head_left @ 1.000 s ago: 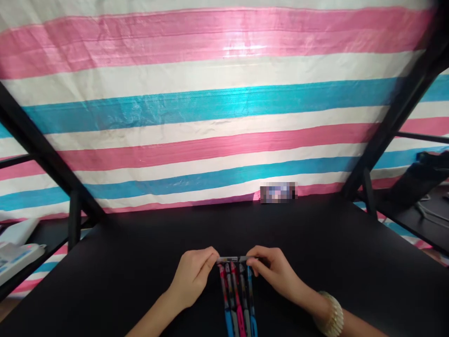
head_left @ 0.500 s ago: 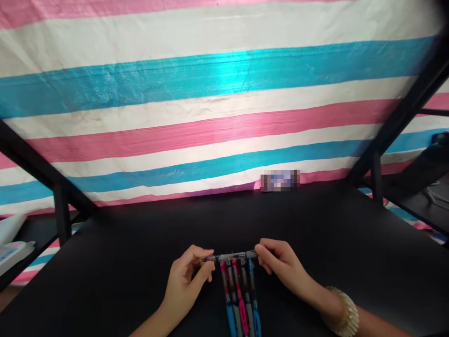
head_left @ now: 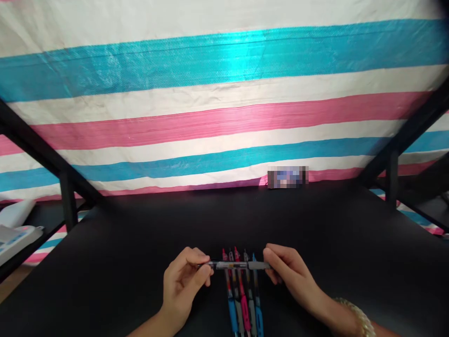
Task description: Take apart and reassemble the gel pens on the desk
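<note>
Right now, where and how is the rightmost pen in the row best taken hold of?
Probably by its blue lower part, pinching from the right: the rightmost pen lies at the row's outer edge, its gray neighbour is on the left, and in this view the held pen crosses its upper part.

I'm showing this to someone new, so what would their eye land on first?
Probably the pink, blue and white striped sheet, which fills the upper part of the view behind the black table. Next might be the gray-ended pen, held crosswise between the left hand and right hand, with five pens side by side near the bottom middle.
</note>
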A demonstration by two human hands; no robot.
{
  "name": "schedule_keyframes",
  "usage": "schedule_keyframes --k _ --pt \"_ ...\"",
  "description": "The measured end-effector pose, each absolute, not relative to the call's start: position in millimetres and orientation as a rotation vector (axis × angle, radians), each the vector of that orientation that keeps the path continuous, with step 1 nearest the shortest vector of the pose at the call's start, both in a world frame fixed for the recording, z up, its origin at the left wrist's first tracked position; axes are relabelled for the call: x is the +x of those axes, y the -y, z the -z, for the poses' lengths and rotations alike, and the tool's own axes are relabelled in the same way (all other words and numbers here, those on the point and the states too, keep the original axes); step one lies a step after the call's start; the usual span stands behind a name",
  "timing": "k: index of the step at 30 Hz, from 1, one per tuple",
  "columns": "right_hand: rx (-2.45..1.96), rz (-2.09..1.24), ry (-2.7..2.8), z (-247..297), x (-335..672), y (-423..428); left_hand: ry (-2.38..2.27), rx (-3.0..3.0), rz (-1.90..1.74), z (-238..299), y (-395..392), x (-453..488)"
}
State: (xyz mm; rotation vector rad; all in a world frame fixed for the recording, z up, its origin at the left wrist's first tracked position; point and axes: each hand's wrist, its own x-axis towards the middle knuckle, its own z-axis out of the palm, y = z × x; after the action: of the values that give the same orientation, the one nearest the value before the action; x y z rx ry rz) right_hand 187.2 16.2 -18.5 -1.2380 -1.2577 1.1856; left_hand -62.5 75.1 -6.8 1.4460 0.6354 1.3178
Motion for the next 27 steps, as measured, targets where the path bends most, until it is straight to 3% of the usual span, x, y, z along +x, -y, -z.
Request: schedule_keyframes --k 5,11,17,27 --pt "-1.232 -1.074 1.212 18.8 187.0 -16.0 -0.662 1.415 -1.379 6.8 -72.9 -62.0" --pt "-1.257 -1.224 1.189 20.2 187.4 -18.9 -0.693 1.376 -1.374 7.2 -71.0 -61.3" --pt "-1.272 -1.088 1.21 23.8 186.0 -17.9 -0.709 1.386 -1.416 11.6 -70.5 -63.8" --pt "-1.251 -1.145 1.213 20.9 186.6 -20.5 -0.794 1.323 -1.394 12.1 -71.2 -65.4"
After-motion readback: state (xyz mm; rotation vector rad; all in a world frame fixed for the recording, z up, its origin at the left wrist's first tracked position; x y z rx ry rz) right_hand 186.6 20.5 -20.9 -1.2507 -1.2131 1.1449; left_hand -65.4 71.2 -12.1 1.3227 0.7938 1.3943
